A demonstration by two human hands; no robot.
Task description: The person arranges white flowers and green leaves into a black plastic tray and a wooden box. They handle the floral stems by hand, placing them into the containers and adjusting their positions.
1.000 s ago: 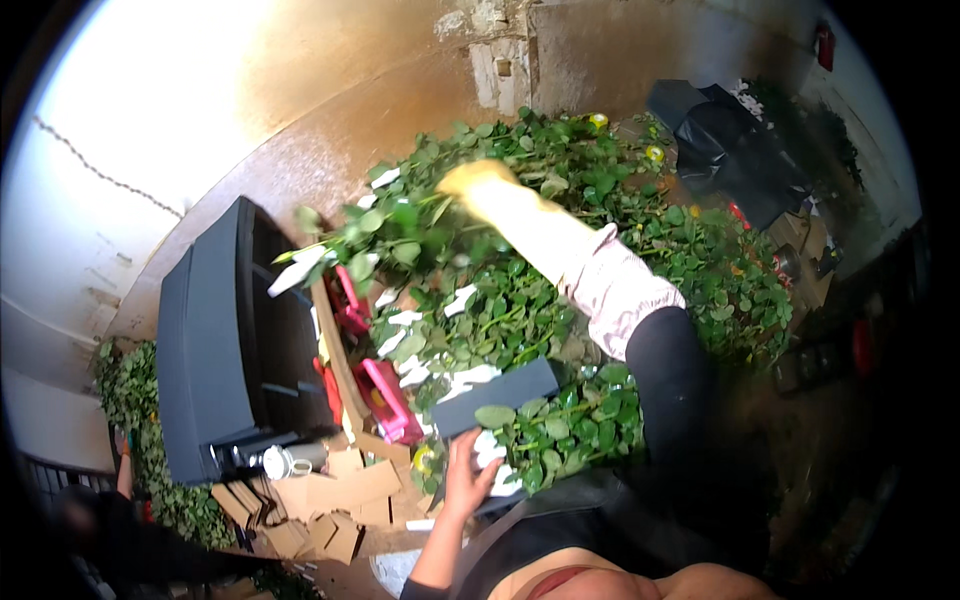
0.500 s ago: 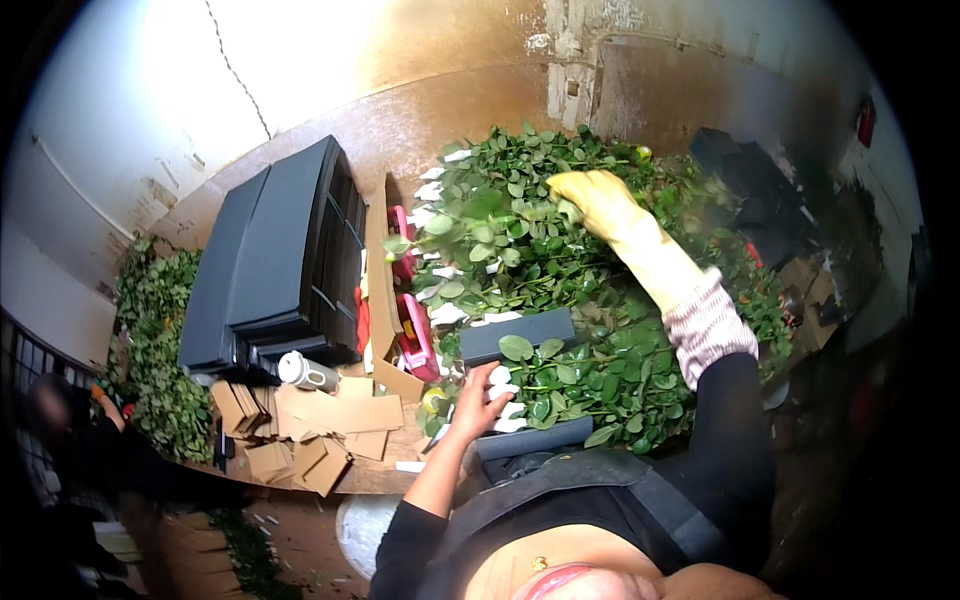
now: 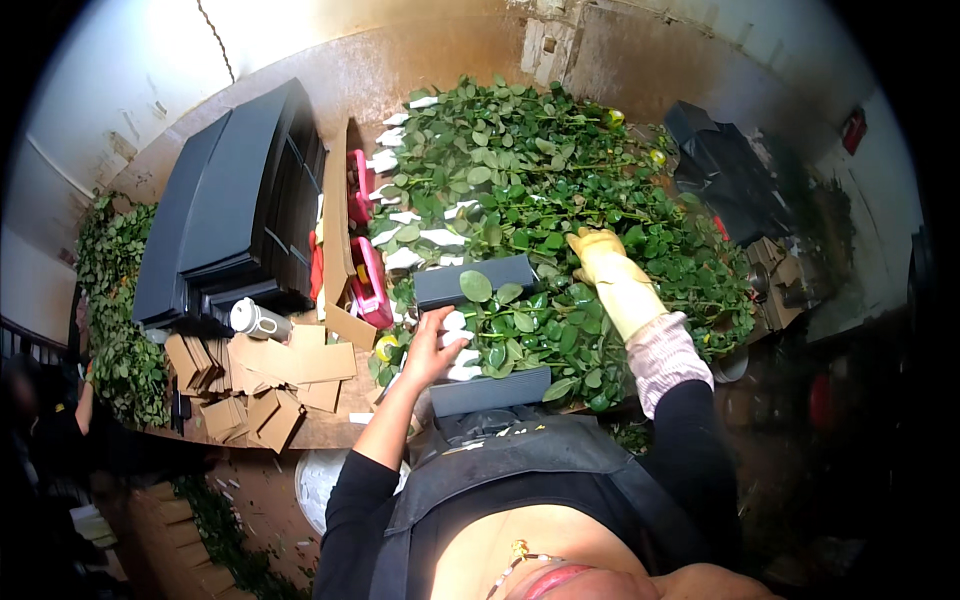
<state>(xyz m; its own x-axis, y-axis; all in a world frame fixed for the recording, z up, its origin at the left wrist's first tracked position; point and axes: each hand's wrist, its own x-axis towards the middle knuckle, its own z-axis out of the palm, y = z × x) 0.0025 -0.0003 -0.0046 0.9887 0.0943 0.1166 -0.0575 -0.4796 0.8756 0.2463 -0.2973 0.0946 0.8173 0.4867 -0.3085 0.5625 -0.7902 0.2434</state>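
My bare left hand (image 3: 432,348) curls against white-wrapped flower heads (image 3: 453,338), with one between its thumb and fingers. The leafy stems (image 3: 525,335) of these heads run to the right, between a dark grey box-like strip (image 3: 475,281) and a second grey strip (image 3: 492,391) nearer my body. In a yellow rubber glove, my right hand (image 3: 603,262) is closed at the right part of the leafy stems; leaves hide just what its fingertips grip. More white-wrapped heads (image 3: 440,237) stick out along the left side of the wide pile of greenery (image 3: 540,160).
Pink baskets (image 3: 369,285) stand behind a cardboard wall (image 3: 336,225). Left of them are stacked dark grey boxes (image 3: 235,190), a white cup (image 3: 258,319) and loose cardboard pieces (image 3: 290,362). Black sheeting (image 3: 725,170) lies far right. At far left a person's arm (image 3: 85,405) shows near more greenery.
My right hand has come down from above the far greenery to the nearer stems, moving toward me and rightward. My left hand stays at the wrapped heads. The whole view has shifted.
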